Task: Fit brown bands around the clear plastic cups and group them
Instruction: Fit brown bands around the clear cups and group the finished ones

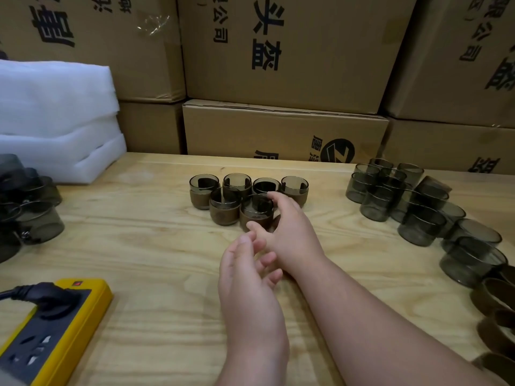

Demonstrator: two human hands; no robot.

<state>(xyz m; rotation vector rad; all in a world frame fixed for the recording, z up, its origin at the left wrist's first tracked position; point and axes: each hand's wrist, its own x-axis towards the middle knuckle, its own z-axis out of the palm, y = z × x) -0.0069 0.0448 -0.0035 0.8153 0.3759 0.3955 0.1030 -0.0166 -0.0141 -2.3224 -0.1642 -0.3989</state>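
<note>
- Cartons (284, 51) of printed cardboard stand stacked behind the wooden table (156, 246), walling off its far edge.
- White foam sheets (55, 115) lie piled at the far left corner, probably packing kept within reach.
- Bare smoky cups (395, 196) crowd the right side of the table, apart from the finished ones, seemingly the stock waiting for bands.
- Banded cups (245, 196) sit mid-table in two tight rows, four behind and two in front, touching one another; packing them close keeps the group tidy.
- A yellow power strip (53, 327) with a black plug lies at the near left.
- Loose brown bands (493, 299) lie at the near right edge, beside the bare cups.
- The right hand (289, 232) reaches to the front right banded cup (256, 213), fingers loosely curved against its rim and side, apparently seating it in the row; whether it truly grips I cannot tell.
- The left hand (248, 282) hovers just behind, fingers relaxed, holding nothing.
</note>
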